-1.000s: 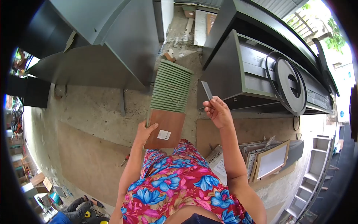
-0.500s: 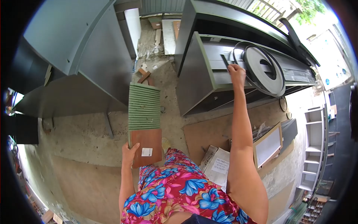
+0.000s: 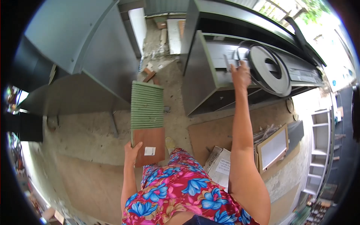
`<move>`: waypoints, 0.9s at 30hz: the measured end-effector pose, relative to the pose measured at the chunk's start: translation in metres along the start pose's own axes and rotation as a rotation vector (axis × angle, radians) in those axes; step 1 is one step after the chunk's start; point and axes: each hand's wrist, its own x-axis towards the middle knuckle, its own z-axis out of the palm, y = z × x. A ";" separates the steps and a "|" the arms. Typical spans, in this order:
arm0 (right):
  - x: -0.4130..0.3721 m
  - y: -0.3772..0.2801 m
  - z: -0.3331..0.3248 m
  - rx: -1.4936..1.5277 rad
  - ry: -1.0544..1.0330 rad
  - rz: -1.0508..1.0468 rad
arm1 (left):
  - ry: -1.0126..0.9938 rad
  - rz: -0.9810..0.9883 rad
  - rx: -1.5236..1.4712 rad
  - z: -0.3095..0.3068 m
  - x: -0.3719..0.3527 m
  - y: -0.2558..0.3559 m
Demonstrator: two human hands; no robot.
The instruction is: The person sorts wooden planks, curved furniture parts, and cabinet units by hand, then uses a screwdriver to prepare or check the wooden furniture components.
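Now I am gripping the brown wooden board (image 3: 150, 144), topped with green ribbed slats (image 3: 147, 105), in my left hand (image 3: 132, 152), while my right hand (image 3: 240, 75) is pinching a thin grey strip (image 3: 226, 62) against the dark cabinet shelf (image 3: 215, 48).

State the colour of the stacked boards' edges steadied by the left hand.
Pale green; the stacked boards show best in the head view.

We're holding the R hand (image 3: 241, 73), strip (image 3: 226, 62) in its fingers, at the cabinet (image 3: 197, 75) shelf: round disc (image 3: 270, 69) is crowding it on the right, cabinet side wall standing left. Floor (image 3: 175, 93) btwn cabinet & the board stack (image 3: 147, 112) we're gripping in the L hand (image 3: 132, 152) is lying open.
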 end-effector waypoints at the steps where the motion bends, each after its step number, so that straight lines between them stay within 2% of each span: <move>1: -0.009 -0.015 -0.021 0.149 0.032 -0.031 | 0.000 -0.013 0.003 0.000 -0.001 0.001; 2: -0.021 -0.027 -0.041 0.297 0.062 -0.059 | 0.008 -0.024 -0.021 0.000 -0.004 0.004; 5: -0.073 -0.047 -0.047 0.741 -0.221 -0.100 | 0.007 -0.047 -0.109 0.003 -0.009 0.014; 7: -0.120 -0.058 -0.026 0.964 -0.530 -0.116 | -0.015 -0.061 -0.189 0.004 -0.011 0.016; 9: -0.167 -0.058 0.013 0.981 -0.834 0.008 | -0.018 -0.057 -0.193 0.002 -0.011 0.012; 11: -0.205 -0.062 0.041 1.027 -1.022 0.233 | -0.011 -0.040 -0.202 0.001 -0.011 0.006; 13: -0.240 -0.068 0.063 0.916 -0.873 0.279 | -0.001 -0.010 -0.209 0.001 -0.012 0.001; 14: -0.257 -0.074 0.070 0.861 -0.797 0.296 | 0.045 0.019 -0.096 0.003 -0.012 0.000; 16: -0.311 -0.103 0.072 0.858 -0.886 0.285 | 0.152 0.054 0.123 0.008 -0.018 -0.006; 18: -0.337 -0.134 0.041 1.199 -1.312 0.383 | 0.306 0.166 0.472 0.030 -0.024 -0.001; 19: -0.346 -0.141 0.041 1.202 -1.415 0.421 | 0.379 0.215 0.648 0.042 -0.028 0.003; 22: -0.362 -0.150 0.043 1.274 -1.676 0.576 | 0.404 0.366 0.892 0.057 -0.038 0.016; 23: -0.362 -0.146 0.042 1.348 -1.730 0.653 | 0.316 0.289 0.884 0.057 -0.041 0.020; 24: -0.363 -0.142 0.041 1.418 -1.784 0.737 | 0.342 0.342 0.912 0.056 -0.041 0.014; 26: -0.367 -0.136 0.040 1.396 -1.814 0.803 | 0.396 0.441 0.975 0.055 -0.043 -0.006; 27: -0.372 -0.133 0.039 1.386 -1.825 0.841 | 0.391 0.430 0.968 0.054 -0.047 -0.016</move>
